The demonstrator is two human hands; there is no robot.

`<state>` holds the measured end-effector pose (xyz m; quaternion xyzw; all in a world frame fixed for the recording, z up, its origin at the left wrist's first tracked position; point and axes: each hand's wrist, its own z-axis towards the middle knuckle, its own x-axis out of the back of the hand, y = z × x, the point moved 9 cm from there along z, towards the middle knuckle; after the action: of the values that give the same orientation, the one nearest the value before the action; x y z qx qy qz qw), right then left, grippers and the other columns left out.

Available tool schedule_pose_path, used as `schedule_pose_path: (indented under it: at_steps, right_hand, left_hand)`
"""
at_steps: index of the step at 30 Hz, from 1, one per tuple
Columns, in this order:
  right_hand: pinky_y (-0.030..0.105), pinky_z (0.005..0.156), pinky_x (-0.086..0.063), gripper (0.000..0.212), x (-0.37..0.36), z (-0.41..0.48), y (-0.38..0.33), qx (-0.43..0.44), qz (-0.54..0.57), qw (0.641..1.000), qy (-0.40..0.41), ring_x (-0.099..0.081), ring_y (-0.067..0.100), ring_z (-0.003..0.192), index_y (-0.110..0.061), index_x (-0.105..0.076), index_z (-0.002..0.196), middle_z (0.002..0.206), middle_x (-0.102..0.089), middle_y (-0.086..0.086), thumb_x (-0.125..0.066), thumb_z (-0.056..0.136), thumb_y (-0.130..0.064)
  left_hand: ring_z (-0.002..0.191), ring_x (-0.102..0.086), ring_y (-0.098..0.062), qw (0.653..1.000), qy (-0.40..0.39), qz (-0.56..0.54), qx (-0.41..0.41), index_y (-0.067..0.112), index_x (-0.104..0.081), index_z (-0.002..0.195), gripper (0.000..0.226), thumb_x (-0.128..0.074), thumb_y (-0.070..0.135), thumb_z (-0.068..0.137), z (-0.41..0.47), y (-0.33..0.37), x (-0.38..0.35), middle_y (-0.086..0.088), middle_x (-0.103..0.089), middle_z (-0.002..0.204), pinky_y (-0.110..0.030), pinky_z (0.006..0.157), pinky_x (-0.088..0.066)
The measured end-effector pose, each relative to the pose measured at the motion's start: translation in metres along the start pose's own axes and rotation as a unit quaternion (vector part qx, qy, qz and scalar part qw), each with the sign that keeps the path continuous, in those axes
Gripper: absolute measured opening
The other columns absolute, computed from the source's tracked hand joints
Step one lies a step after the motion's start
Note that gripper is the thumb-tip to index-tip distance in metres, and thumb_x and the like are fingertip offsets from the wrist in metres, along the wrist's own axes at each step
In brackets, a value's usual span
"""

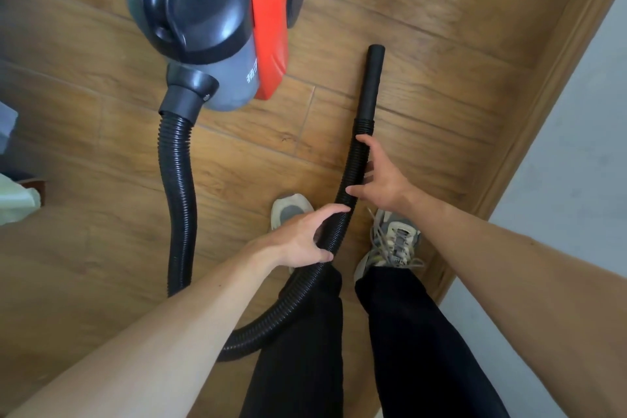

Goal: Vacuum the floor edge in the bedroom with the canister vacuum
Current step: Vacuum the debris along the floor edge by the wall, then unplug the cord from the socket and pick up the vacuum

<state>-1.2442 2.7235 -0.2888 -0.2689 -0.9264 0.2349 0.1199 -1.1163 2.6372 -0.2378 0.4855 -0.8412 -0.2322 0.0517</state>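
Observation:
A red, grey and black canister vacuum (217, 10) stands on the wooden floor at the top. Its black ribbed hose (178, 180) runs down from the front port, loops under my left forearm and comes back up between my legs. The hose ends in a smooth black tube (373, 85) pointing away from me, open end uppermost. My left hand (305, 237) curls around the hose just above my knee. My right hand (380, 176) touches the hose higher up, thumb and fingertips on it, fingers spread rather than wrapped.
A wooden skirting board (549, 105) runs diagonally along the white wall (583, 180) on the right. My two grey-white sneakers (393, 241) stand on the floor by the hose. A pale green bag (17, 200) and dark furniture sit at the left edge.

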Motion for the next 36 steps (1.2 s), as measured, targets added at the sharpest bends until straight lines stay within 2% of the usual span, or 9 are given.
schedule_pose_path:
  at_steps: [2,4,7,10,12,16,20,30,36]
  right_hand:
    - [0.029,0.087,-0.054,0.1,0.005,-0.008,-0.007,-0.011,-0.028,1.0,0.001,-0.057,0.023,0.112,-0.031,-0.019,0.153,0.125,-0.049,0.004,-0.075,0.081,0.009]
    - [0.032,0.094,-0.051,0.099,0.015,-0.018,-0.017,-0.017,-0.075,0.997,0.003,-0.052,0.022,0.117,-0.031,-0.019,0.154,0.135,-0.047,0.009,-0.075,0.081,0.006]
    - [0.036,0.093,-0.048,0.095,0.041,-0.036,-0.044,-0.026,-0.167,0.985,0.022,-0.052,0.029,0.121,-0.035,-0.018,0.154,0.144,-0.043,0.014,-0.075,0.085,-0.005]
    - [0.04,0.099,-0.048,0.091,0.071,-0.059,-0.089,-0.031,-0.245,0.969,0.03,-0.05,0.035,0.124,-0.032,-0.012,0.156,0.147,-0.037,0.017,-0.072,0.09,-0.017]
    - [0.043,0.104,-0.045,0.088,0.093,-0.08,-0.13,-0.022,-0.311,0.949,0.036,-0.047,0.035,0.129,-0.029,-0.007,0.158,0.149,-0.035,0.016,-0.067,0.093,-0.028]
    - [0.047,0.107,-0.042,0.082,0.14,-0.139,-0.229,0.001,-0.413,0.908,0.074,-0.035,0.036,0.14,-0.031,-0.004,0.156,0.158,-0.027,0.011,-0.058,0.096,-0.043]
    - [0.046,0.108,-0.04,0.087,0.186,-0.22,-0.344,0.04,-0.467,0.874,0.127,-0.028,0.033,0.146,-0.033,-0.002,0.157,0.16,-0.025,0.009,-0.058,0.094,-0.053]
    - [0.043,0.096,-0.049,0.089,0.289,-0.462,-0.598,0.163,-0.516,0.786,0.299,-0.043,0.028,0.13,-0.033,-0.003,0.157,0.143,-0.042,0.001,-0.056,0.091,-0.061]
    - [0.042,0.091,-0.048,0.088,0.321,-0.598,-0.684,0.195,-0.54,0.732,0.367,-0.047,0.026,0.124,-0.036,-0.005,0.156,0.137,-0.044,0.001,-0.055,0.089,-0.064]
  left_hand:
    - [0.072,-0.06,-0.008,1.0,0.016,0.0,0.007,0.048,-0.028,0.147,0.075,-0.068,0.016,0.093,-0.009,0.006,0.008,-0.002,-0.056,0.113,-0.027,0.074,-0.058]
    - [0.086,-0.066,-0.018,0.999,0.035,0.006,0.022,0.047,-0.025,0.148,0.073,-0.067,0.023,0.094,-0.021,0.015,0.02,-0.008,-0.057,0.115,-0.036,0.085,-0.058]
    - [0.107,-0.062,-0.021,0.997,0.063,0.02,0.043,0.041,-0.015,0.154,0.079,-0.065,0.033,0.094,-0.044,0.035,0.045,-0.005,-0.053,0.125,-0.041,0.097,-0.052]
    - [0.14,-0.041,-0.024,0.993,0.1,0.039,0.038,0.038,-0.006,0.157,0.086,-0.064,0.04,0.093,-0.076,0.072,0.08,-0.004,-0.031,0.158,-0.044,0.114,-0.037]
    - [0.147,-0.031,-0.024,0.988,0.136,0.067,0.023,0.036,-0.004,0.158,0.088,-0.063,0.041,0.093,-0.103,0.105,0.108,-0.002,-0.022,0.164,-0.042,0.117,-0.031]
    - [0.149,-0.027,-0.024,0.97,0.193,0.144,-0.002,0.034,-0.004,0.158,0.092,-0.064,0.049,0.089,-0.169,0.181,0.16,-0.002,-0.015,0.165,-0.045,0.117,-0.033]
    - [0.134,-0.044,-0.03,0.93,0.267,0.252,-0.011,0.026,-0.009,0.157,0.092,-0.064,0.052,0.088,-0.258,0.266,0.212,-0.008,-0.033,0.153,-0.043,0.105,-0.042]
    - [0.14,-0.037,-0.03,0.849,0.405,0.329,-0.083,0.032,-0.003,0.158,0.096,-0.063,0.053,0.086,-0.533,0.489,0.297,-0.007,-0.03,0.155,-0.046,0.109,-0.041]
    - [0.134,-0.036,-0.029,0.762,0.505,0.377,-0.147,0.028,-0.01,0.155,0.089,-0.062,0.049,0.086,-0.684,0.58,0.29,-0.006,-0.038,0.14,-0.046,0.101,-0.044]
